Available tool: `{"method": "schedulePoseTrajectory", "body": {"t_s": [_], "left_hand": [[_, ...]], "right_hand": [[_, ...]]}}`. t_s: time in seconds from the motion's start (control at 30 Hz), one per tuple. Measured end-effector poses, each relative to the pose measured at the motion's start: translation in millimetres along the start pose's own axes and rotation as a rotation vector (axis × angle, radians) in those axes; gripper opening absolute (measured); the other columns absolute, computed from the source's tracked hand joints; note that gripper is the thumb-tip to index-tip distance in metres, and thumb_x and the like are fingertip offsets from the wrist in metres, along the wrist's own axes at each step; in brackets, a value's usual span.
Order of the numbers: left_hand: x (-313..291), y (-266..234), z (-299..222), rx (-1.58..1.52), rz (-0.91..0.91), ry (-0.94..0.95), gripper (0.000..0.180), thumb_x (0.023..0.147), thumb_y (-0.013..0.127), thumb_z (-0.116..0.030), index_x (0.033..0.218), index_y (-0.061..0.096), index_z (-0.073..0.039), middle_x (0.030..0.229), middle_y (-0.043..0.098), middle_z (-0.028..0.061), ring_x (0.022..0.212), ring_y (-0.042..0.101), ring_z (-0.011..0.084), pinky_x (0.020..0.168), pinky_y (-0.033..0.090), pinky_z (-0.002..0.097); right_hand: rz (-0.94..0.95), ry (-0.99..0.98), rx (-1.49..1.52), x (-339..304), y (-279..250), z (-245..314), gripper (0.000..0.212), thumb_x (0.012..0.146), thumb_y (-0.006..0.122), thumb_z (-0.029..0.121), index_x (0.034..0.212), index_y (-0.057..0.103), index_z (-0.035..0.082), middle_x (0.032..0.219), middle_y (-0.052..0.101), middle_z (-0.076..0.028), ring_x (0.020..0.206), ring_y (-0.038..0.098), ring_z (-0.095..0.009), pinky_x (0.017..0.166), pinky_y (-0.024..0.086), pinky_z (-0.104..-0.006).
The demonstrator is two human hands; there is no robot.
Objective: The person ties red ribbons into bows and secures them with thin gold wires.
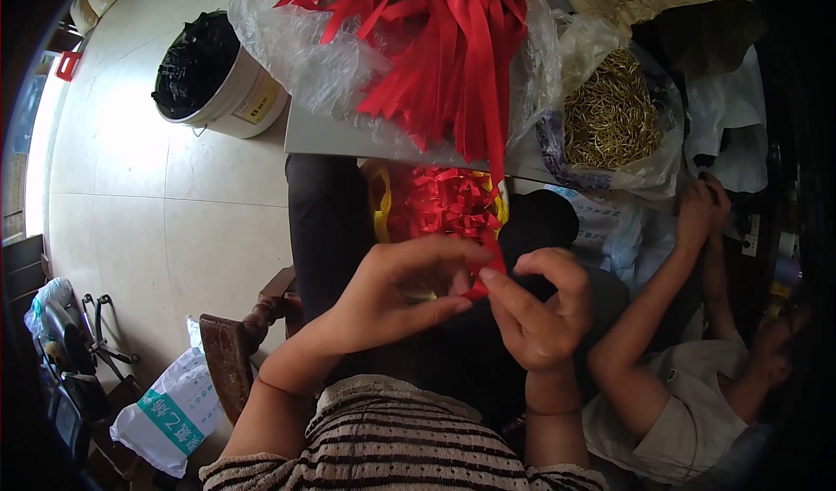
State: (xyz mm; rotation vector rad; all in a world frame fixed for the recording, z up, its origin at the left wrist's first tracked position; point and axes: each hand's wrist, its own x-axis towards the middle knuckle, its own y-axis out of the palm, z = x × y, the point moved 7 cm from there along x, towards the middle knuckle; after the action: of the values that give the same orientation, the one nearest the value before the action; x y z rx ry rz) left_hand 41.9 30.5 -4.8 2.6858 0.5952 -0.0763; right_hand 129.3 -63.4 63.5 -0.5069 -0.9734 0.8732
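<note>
Nearest the camera is one striped top [405,430], worn by the person at work, with two bare forearms coming up out of its sleeves. The left hand [396,291] reaches in from the left, its wrist bent and its thumb and forefinger curved toward each other, their tips holding a red ribbon [495,256]. The right hand [544,312] faces it from the right; one fingertip touches the ribbon, and another finger is bent and stands apart from it; whether the right fingers pinch the ribbon I cannot tell. The held ribbon is above the person's lap, just in front of one yellow bag [381,202] of red bows [444,199], which overlap too closely to count. One grey desk [322,134] stands beyond the knees. On it lie one heap of red ribbons [435,81], too tangled to count, on a clear plastic sheet [305,64], and, to the right, one plastic-lined container of gold ties [614,112], likewise beyond counting. One co-worker [675,413] sits at the right, both forearms stretched toward the desk's far right side. On the pale tiled floor [192,177] at left are one white bucket [257,99] with black plastic inside, one wooden chair [228,360] and one white sack [178,413] with a green band.
</note>
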Motion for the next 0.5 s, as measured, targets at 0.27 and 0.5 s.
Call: {"method": "schedulePoseTrajectory", "body": {"t_s": [0.27, 0.5], "left_hand": [[-1, -2, -15, 0.461, -0.018, 0.221, 0.013, 0.072, 0.067, 0.004, 0.085, 0.066, 0.000, 0.075, 0.061, 0.0099, 0.072, 0.063, 0.0174, 0.062, 0.049, 0.0265], [-2, 0, -4, 0.070, 0.158, 0.184, 0.008, 0.075, 0.068, 0.001, 0.083, 0.066, 0.000, 0.081, 0.062, 0.0080, 0.074, 0.060, 0.0132, 0.061, 0.046, 0.0250]], "right_hand": [[0.156, 0.167, 0.364, 2, 14, -10, 0.017, 0.072, 0.070, 0.001, 0.089, 0.066, 0.002, 0.082, 0.061, -0.008, 0.066, 0.062, -0.018, 0.053, 0.049, -0.0256], [0.293, 0.285, 0.530, 16, 6, -12, 0.008, 0.072, 0.070, 0.008, 0.078, 0.068, 0.003, 0.078, 0.062, -0.009, 0.061, 0.057, -0.016, 0.054, 0.043, -0.0222]]}}
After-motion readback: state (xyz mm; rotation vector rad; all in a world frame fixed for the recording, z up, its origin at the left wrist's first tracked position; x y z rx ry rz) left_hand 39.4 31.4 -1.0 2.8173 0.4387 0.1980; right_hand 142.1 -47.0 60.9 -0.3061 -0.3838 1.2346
